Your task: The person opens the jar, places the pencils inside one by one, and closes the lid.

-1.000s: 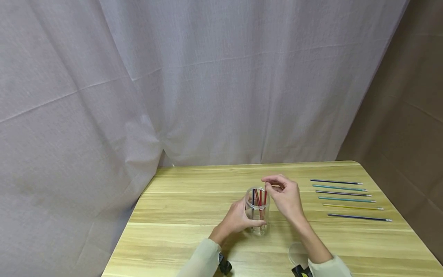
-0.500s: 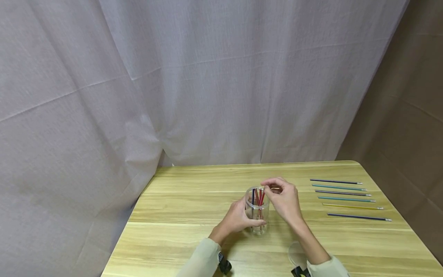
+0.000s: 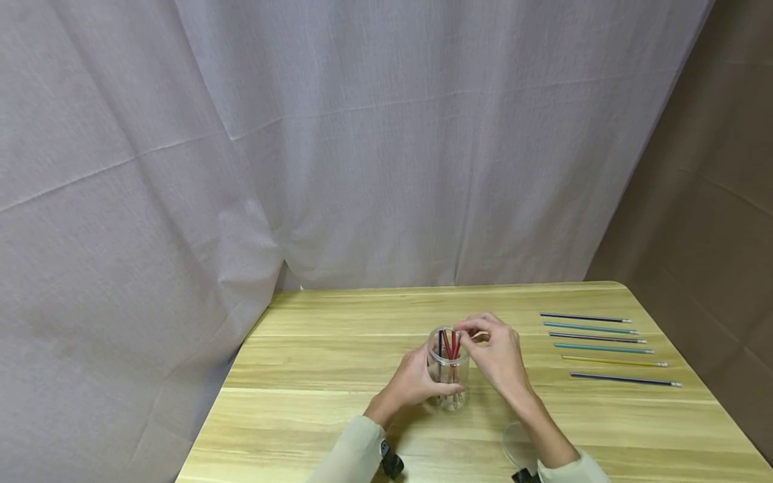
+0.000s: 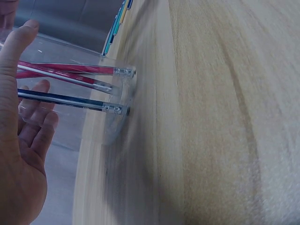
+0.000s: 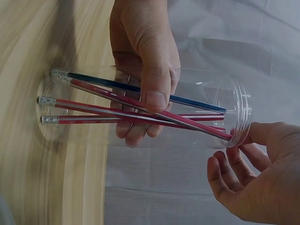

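Note:
A clear jar (image 3: 449,386) stands upright on the wooden table, and my left hand (image 3: 417,379) holds it round the side. Inside lean a dark blue pencil (image 5: 192,104) and several red pencils (image 5: 98,108), their eraser ends at the bottom. At the mouth, my right hand (image 3: 496,349) pinches the top end of one red pencil (image 3: 457,344), its fingertips right at the rim. In the right wrist view this pencil slants across the others, and the right hand's remaining fingers (image 5: 229,173) hang loosely curled outside the jar.
Several pencils lie in a row at the right: a dark one (image 3: 582,316) at the back, teal ones (image 3: 592,328), a yellow one (image 3: 612,361) and a dark blue one (image 3: 625,380) in front. A clear round lid (image 3: 518,444) lies beside the right forearm. Grey curtain (image 3: 386,147) hangs behind.
My right hand has come down and slightly left with the red pencil, which now sits lower in the jar and leans toward the others. My left hand keeps its hold on the jar.

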The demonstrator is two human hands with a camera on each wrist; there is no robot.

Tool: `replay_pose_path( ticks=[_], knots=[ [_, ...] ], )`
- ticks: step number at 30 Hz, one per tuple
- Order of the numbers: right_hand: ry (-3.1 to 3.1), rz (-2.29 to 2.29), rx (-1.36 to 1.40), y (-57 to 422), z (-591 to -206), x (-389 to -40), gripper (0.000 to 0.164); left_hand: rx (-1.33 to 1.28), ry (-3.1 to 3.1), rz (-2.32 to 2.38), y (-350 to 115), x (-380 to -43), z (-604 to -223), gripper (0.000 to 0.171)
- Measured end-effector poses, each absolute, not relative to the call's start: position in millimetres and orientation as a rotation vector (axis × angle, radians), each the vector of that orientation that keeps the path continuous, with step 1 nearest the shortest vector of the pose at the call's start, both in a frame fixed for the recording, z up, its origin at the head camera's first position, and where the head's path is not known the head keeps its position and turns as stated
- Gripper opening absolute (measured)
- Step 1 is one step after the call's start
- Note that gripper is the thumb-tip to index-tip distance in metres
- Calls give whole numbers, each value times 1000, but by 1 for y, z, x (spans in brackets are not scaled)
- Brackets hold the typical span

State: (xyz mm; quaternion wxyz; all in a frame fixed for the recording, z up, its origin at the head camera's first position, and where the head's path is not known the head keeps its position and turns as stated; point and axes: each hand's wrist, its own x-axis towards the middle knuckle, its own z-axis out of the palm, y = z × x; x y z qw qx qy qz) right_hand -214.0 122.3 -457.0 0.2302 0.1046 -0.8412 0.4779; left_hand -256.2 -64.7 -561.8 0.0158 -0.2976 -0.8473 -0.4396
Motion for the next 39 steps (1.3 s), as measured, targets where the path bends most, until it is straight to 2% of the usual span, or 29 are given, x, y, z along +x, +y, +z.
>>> replay_pose_path(
  ticks=[20, 28, 39],
  knots=[
    [-2189, 1338, 332, 139, -456, -211, 19, -909, -2639, -1344, -64, -257, -562, 90],
    [-2161, 1438, 160, 169, -461, -212, 14, -891, -2650, -1348, -65, -256, -562, 92],
    [-2157, 1508, 32, 230, -491, -212, 25, -884, -2662, -1343, -64, -255, -561, 94]
  ],
)
